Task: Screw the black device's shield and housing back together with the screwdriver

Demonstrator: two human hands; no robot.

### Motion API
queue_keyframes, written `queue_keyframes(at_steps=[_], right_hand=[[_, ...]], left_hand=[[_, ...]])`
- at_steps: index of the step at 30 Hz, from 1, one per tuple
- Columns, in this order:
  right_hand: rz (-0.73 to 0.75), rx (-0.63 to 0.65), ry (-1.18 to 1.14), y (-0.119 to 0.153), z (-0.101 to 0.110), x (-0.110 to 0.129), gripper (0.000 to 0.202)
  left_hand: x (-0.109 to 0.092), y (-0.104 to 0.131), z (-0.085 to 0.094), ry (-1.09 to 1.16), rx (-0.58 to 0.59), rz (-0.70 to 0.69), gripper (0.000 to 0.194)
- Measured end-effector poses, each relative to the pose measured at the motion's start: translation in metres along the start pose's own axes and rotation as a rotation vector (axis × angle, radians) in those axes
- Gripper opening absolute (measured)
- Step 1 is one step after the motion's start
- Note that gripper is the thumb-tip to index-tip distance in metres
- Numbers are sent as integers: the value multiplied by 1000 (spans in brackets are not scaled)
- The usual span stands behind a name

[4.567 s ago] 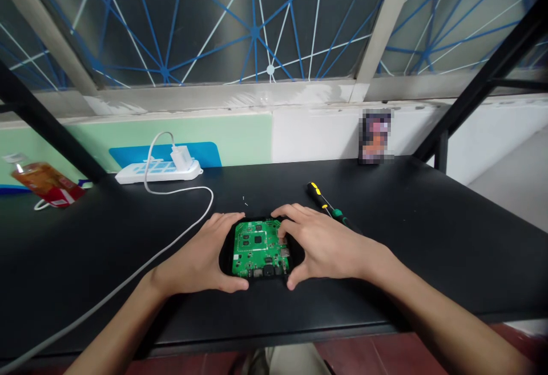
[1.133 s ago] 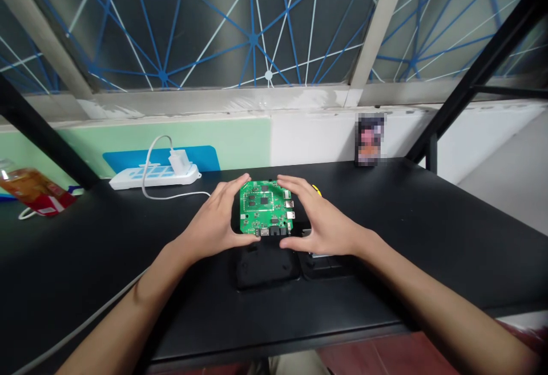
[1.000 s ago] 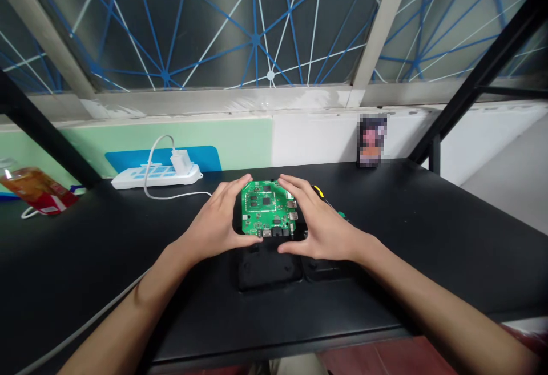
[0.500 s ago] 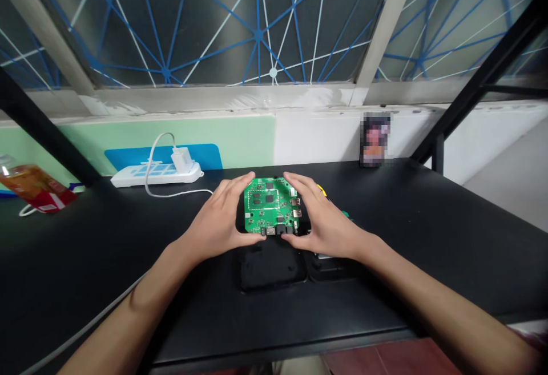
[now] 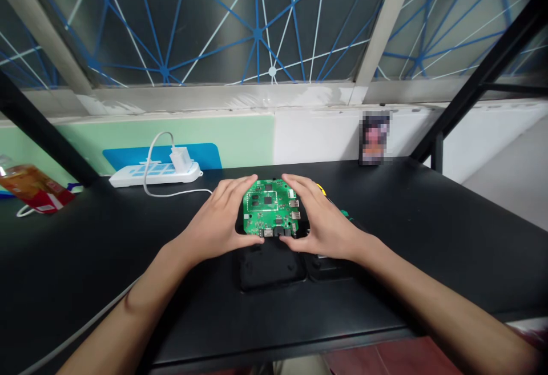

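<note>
A green circuit board [image 5: 268, 206] with metal ports along its right and near edges is held between both hands. My left hand [image 5: 218, 215] grips its left side, fingers at the far corner and thumb at the near edge. On the right side, my right hand [image 5: 323, 218] pinches it the same way, thumb by the black connectors. Beneath and nearer to me lies a black plastic cover [image 5: 273, 269] on the black table. Partly hidden under my right hand is another black casing part [image 5: 331, 269].
A white power strip [image 5: 156, 174] with a plugged-in charger and cable stands at the back left. A bottle [image 5: 36, 188] lies tilted at the far left. A phone-like object [image 5: 374, 138] leans on the wall. Something yellow and green shows behind my right hand.
The board seems tilted very slightly differently, its near edge a little lower in view. Both hands keep their grip.
</note>
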State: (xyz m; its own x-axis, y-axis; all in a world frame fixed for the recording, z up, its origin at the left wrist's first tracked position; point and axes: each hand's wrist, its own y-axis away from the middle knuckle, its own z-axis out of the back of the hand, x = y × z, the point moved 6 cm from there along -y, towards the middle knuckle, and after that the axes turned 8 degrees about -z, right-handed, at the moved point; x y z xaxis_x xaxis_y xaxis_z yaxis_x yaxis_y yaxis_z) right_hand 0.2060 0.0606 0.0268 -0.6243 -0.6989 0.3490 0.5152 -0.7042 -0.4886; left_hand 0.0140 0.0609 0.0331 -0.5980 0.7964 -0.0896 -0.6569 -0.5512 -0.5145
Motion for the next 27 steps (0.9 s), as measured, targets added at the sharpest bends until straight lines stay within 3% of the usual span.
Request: queue_keyframes(at_steps=[6,10,19,27], right_hand=[[23,-16,64,0,-1,8,106],[52,4,98,0,-3,15,106],[88,11,136,4,-3,23,106],[26,55,-83,4,2,15,138]], left_hand=[[-6,0,-2,-62,22,-58,120],[-14,-1,-6,-79,26,-97,109],[-26,-3,-3,-110,-19,-101,100],[-16,0,2,158,-151,19,121]])
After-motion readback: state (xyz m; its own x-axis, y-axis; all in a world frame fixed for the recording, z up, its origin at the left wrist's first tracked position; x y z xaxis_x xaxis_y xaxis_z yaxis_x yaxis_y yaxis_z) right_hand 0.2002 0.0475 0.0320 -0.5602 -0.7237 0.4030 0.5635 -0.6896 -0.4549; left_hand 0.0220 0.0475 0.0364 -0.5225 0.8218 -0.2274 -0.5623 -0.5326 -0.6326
